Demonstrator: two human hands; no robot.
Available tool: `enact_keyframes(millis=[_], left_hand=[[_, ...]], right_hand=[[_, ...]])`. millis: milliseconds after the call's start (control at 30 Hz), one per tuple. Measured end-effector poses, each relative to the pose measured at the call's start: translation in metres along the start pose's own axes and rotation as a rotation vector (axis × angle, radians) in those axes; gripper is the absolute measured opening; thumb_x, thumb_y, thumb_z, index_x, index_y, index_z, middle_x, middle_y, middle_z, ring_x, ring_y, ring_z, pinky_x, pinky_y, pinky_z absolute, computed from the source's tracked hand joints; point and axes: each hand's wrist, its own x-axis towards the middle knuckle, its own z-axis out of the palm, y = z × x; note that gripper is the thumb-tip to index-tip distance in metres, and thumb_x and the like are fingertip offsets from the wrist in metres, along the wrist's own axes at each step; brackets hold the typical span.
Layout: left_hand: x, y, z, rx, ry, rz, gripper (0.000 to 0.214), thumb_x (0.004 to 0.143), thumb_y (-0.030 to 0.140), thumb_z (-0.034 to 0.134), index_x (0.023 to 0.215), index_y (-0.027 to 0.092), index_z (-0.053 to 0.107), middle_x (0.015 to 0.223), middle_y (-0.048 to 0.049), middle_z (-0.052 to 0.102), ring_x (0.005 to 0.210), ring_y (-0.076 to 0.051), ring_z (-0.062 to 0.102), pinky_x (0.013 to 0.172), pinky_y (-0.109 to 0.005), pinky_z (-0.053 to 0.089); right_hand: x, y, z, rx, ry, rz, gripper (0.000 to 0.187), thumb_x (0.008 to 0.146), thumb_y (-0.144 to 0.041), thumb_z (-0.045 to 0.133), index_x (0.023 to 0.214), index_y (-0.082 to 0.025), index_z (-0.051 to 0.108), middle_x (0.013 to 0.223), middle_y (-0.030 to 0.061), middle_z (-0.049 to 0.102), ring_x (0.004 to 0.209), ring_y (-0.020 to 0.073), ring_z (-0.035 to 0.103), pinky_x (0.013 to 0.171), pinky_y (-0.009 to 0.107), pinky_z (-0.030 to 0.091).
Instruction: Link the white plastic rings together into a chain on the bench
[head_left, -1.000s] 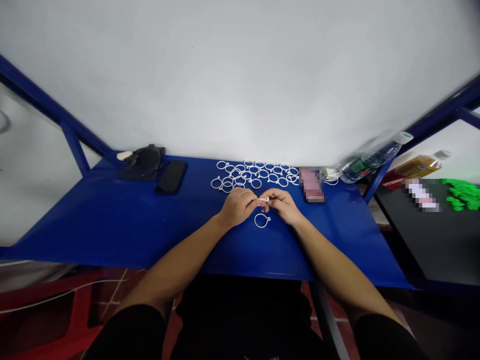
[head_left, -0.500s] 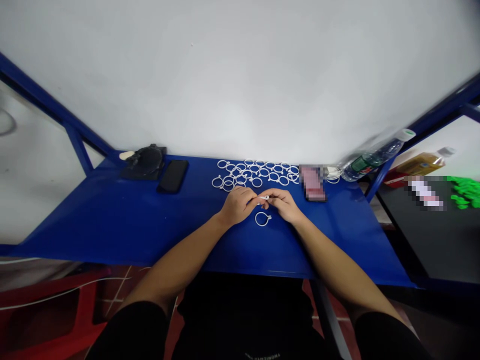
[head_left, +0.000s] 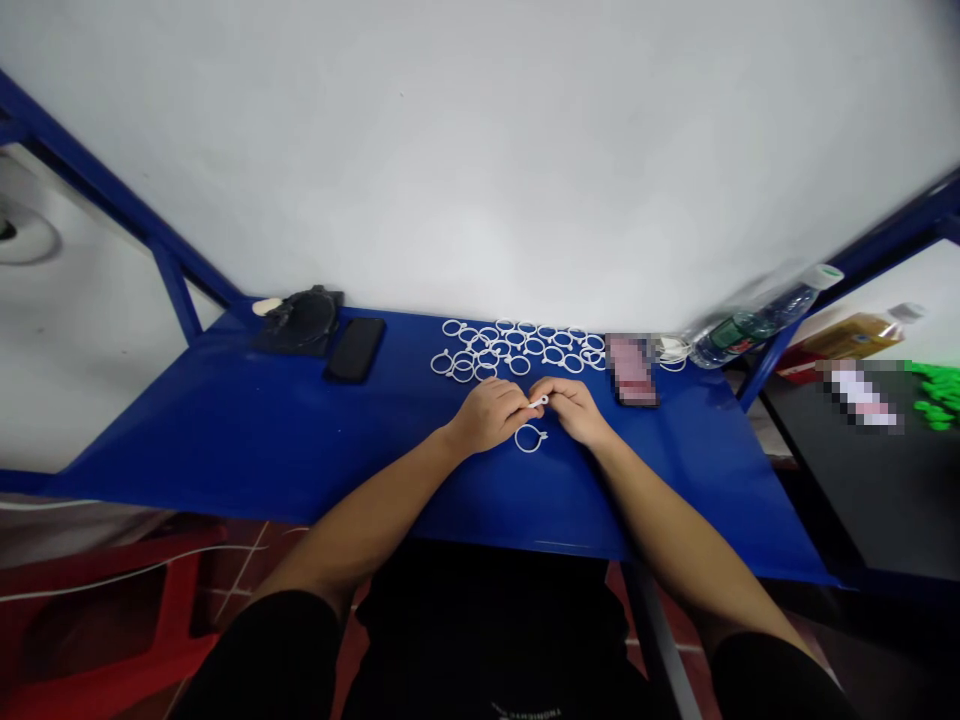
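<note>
Head view, looking down: a blue table (head_left: 315, 440) set against a white wall (head_left: 480, 180). Near the middle, both hands close together, partly curled, backs upward. In the left hand (head_left: 486, 415), pinched between thumb and fingers, a small white piece (head_left: 539, 402). Beside it, the right hand (head_left: 574, 408), fingers bent nearly closed, tips right at the rounded end of the same piece; impossible to tell for sure if gripping or merely touching. As for progress, one piece being handled, apparently not finished with. On the table just nearer the body, a single loose white ring (head_left: 529, 451), lying flat and apart from the grasp. Farther back, toward the wall, a spread of white rings (head_left: 517, 345), some overlapping; no telling finished from unfinished among them, so no sure count of work left. In appearance, the pinched piece: slim, plain white, with a small hole in the rounded end, otherwise mostly hidden by fingers. The loose ring: thin, round, with a small forked tip at its right side.
</note>
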Motion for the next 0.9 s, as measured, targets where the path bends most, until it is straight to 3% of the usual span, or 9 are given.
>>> enact_keyframes(millis=[67, 200, 333, 433, 567, 700, 800, 900], left_hand=[[0.001, 0.000, -0.001, -0.013, 0.012, -0.002, 0.032, 0.108, 0.037, 0.050, 0.084, 0.020, 0.063, 0.080, -0.0026, 0.069, 0.077, -0.017, 0.062, 0.077, -0.034, 0.047], [0.001, 0.000, 0.000, -0.013, 0.037, -0.049, 0.025, 0.103, 0.035, 0.059, 0.084, 0.021, 0.067, 0.094, -0.0053, 0.070, 0.091, -0.019, 0.063, 0.087, -0.038, 0.049], [-0.001, 0.003, 0.006, -0.043, -0.134, 0.015, 0.029, 0.095, 0.043, 0.071, 0.077, 0.020, 0.070, 0.106, -0.0071, 0.072, 0.097, -0.022, 0.065, 0.089, -0.040, 0.048], [-0.004, 0.004, 0.011, -0.097, -0.286, 0.098, 0.036, 0.094, 0.049, 0.072, 0.074, 0.020, 0.070, 0.097, -0.0044, 0.075, 0.087, -0.019, 0.067, 0.083, -0.037, 0.047], [-0.005, 0.003, 0.013, -0.102, -0.272, 0.087, 0.029, 0.100, 0.041, 0.066, 0.082, 0.020, 0.072, 0.092, -0.0030, 0.076, 0.086, -0.017, 0.069, 0.081, -0.035, 0.047], [-0.003, 0.000, 0.011, -0.111, -0.193, -0.001, 0.021, 0.100, 0.037, 0.066, 0.090, 0.020, 0.073, 0.093, -0.0036, 0.075, 0.088, -0.018, 0.070, 0.083, -0.036, 0.051], [-0.002, -0.004, 0.008, -0.078, -0.051, -0.111, 0.025, 0.099, 0.037, 0.065, 0.117, 0.020, 0.069, 0.112, -0.0087, 0.073, 0.103, -0.023, 0.068, 0.092, -0.041, 0.054], [-0.002, -0.007, 0.006, -0.061, 0.004, -0.141, 0.034, 0.102, 0.038, 0.061, 0.130, 0.019, 0.062, 0.121, -0.0119, 0.069, 0.110, -0.025, 0.066, 0.095, -0.044, 0.055]], right_hand=[[0.001, 0.001, -0.002, -0.017, 0.023, 0.002, 0.020, 0.089, -0.025, 0.060, 0.095, -0.021, 0.079, 0.077, 0.0015, 0.072, 0.071, 0.0165, 0.064, 0.073, 0.031, 0.053], [0.004, 0.009, -0.018, -0.192, 0.152, -0.020, 0.031, 0.096, -0.039, 0.064, 0.123, -0.025, 0.073, 0.110, 0.0067, 0.076, 0.076, 0.0173, 0.066, 0.075, 0.034, 0.056], [0.007, 0.022, -0.049, -0.665, 0.352, -0.071, 0.033, 0.097, -0.036, 0.061, 0.126, -0.023, 0.072, 0.118, 0.0106, 0.072, 0.084, 0.0213, 0.065, 0.082, 0.039, 0.056], [0.009, 0.028, -0.063, -0.913, 0.311, 0.044, 0.039, 0.094, -0.028, 0.062, 0.132, -0.019, 0.069, 0.117, 0.0131, 0.071, 0.093, 0.0256, 0.066, 0.086, 0.041, 0.054], [0.009, 0.029, -0.060, -1.039, 0.199, 0.132, 0.040, 0.094, -0.027, 0.064, 0.133, -0.019, 0.069, 0.107, 0.0114, 0.072, 0.093, 0.0252, 0.067, 0.084, 0.037, 0.053], [0.006, 0.019, -0.047, -0.913, 0.097, 0.049, 0.023, 0.097, -0.027, 0.061, 0.114, -0.020, 0.075, 0.099, 0.0090, 0.073, 0.085, 0.0217, 0.065, 0.081, 0.034, 0.051], [0.003, 0.009, -0.031, -0.570, 0.056, -0.026, 0.020, 0.098, -0.036, 0.062, 0.106, -0.021, 0.073, 0.092, 0.0052, 0.071, 0.081, 0.0187, 0.063, 0.075, 0.031, 0.051], [0.001, 0.000, -0.014, -0.138, -0.019, 0.036, 0.023, 0.096, -0.042, 0.067, 0.106, -0.021, 0.068, 0.082, -0.0003, 0.066, 0.062, 0.0124, 0.054, 0.058, 0.026, 0.044]])
